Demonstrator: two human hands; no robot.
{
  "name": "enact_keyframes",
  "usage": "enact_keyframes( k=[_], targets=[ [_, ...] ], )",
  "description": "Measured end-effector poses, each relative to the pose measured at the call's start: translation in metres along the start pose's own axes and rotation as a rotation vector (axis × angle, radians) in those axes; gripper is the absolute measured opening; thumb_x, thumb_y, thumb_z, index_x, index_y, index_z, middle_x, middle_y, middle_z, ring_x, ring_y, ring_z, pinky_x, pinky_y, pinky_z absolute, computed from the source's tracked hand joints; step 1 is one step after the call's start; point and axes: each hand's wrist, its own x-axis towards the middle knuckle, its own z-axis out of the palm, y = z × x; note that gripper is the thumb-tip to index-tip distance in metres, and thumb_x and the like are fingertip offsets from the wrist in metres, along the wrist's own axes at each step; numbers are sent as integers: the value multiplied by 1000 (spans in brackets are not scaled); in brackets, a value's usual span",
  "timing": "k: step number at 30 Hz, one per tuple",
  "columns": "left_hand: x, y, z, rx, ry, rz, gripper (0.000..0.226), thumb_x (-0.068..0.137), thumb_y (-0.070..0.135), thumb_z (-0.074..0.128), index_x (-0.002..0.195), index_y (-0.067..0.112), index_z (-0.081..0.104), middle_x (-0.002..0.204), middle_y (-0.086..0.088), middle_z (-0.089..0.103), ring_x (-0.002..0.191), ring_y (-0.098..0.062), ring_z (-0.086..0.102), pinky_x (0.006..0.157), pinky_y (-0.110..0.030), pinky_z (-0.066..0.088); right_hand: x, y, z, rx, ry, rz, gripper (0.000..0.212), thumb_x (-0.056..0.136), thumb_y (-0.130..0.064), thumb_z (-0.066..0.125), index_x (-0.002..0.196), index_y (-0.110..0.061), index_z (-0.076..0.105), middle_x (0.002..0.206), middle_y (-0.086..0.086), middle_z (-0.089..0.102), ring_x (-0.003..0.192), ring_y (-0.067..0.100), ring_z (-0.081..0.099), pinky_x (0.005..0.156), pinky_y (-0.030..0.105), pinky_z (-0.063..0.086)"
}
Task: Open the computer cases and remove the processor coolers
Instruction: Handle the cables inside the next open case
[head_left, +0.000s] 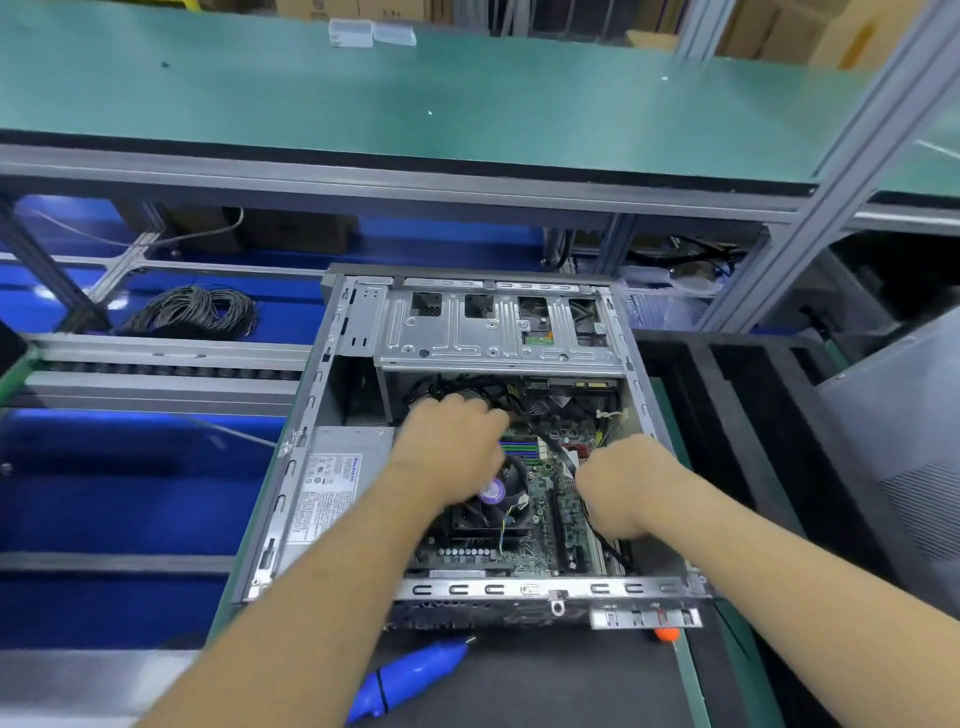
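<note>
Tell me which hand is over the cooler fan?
The left hand: it partly covers the fan, while the right hand is off to the side among black cables.

The open case (470, 447) lies at frame centre. In it the drive cage (493, 327) sits at the top, the power supply (332, 478) at left and the cooler (493, 501) mid-board. A screwdriver (410, 680) lies below the case, a cable coil (192, 309) at upper left.
</note>
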Motion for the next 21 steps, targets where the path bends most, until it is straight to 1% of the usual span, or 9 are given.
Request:
enact_keyframes(
  k=[2, 4, 7, 9, 12, 14, 16, 18, 21],
  targets=[
    [2, 27, 7, -115, -29, 96, 29, 98, 38, 40, 113, 20, 57, 106, -4, 61, 102, -26, 56, 78, -40, 43, 2, -7, 5, -143, -118, -35, 14, 90, -21, 48, 76, -18, 51, 74, -4, 51, 66, 19, 51, 65, 32, 39],
    [3, 41, 19, -108, -126, 175, 35, 99, 43, 42, 123, 20, 54, 117, -5, 57, 111, -27, 50, 88, -42, 43, 6, -12, 9, -161, -197, -58, 11, 93, -26, 49, 91, -19, 58, 80, -5, 53, 69, 18, 51, 67, 33, 37],
    [6, 36, 32, -93, -220, 184, 45, 96, 47, 48, 135, 23, 50, 130, -4, 51, 124, -26, 41, 102, -45, 36, 11, -13, 16, -67, -123, -35, 18, 99, -32, 55, 101, -15, 62, 94, -3, 63, 74, 21, 53, 63, 32, 38],
    [8, 30, 37, -171, -267, 148, 49, 94, 51, 50, 137, 27, 50, 133, -2, 50, 128, -26, 39, 107, -45, 31, 14, -14, 22, -4, -55, -10, 9, 98, -19, 56, 102, -13, 61, 100, 1, 65, 77, 23, 52, 64, 33, 40],
    [9, 25, 42, -296, -358, 112, 56, 89, 63, 55, 135, 31, 50, 137, -1, 46, 129, -25, 37, 108, -47, 29, 17, -13, 22, 122, -66, 45, 6, 91, -7, 56, 90, -12, 55, 82, -1, 53, 69, 21, 51, 56, 31, 39],
    [9, 24, 45, -306, -413, 118, 66, 82, 70, 59, 136, 33, 47, 139, 0, 42, 130, -25, 34, 109, -49, 26, 22, -12, 19, 249, -144, 85, 8, 88, -5, 58, 85, -12, 55, 74, -1, 50, 60, 17, 49, 51, 29, 40],
    [10, 24, 47, -296, -445, 131, 74, 76, 74, 63, 136, 34, 45, 140, 0, 40, 130, -25, 32, 109, -50, 23, 27, -13, 20, 337, -234, 76, 7, 87, -7, 57, 93, -9, 62, 73, 0, 51, 62, 16, 50, 60, 28, 49],
    [11, 23, 48, -305, -448, 130, 75, 74, 71, 67, 136, 35, 44, 138, 0, 39, 129, -25, 32, 108, -49, 22, 29, -15, 23, 358, -287, 53, 10, 89, -12, 59, 96, -7, 63, 79, 0, 57, 69, 18, 56, 70, 31, 53],
    [10, 23, 49, -301, -448, 135, 75, 72, 61, 74, 136, 36, 43, 135, 0, 38, 126, -26, 32, 106, -49, 22, 27, -19, 30, 331, -307, 49, 27, 92, -14, 64, 115, -1, 59, 113, 8, 65, 97, 26, 65, 83, 36, 56]
  ],
)
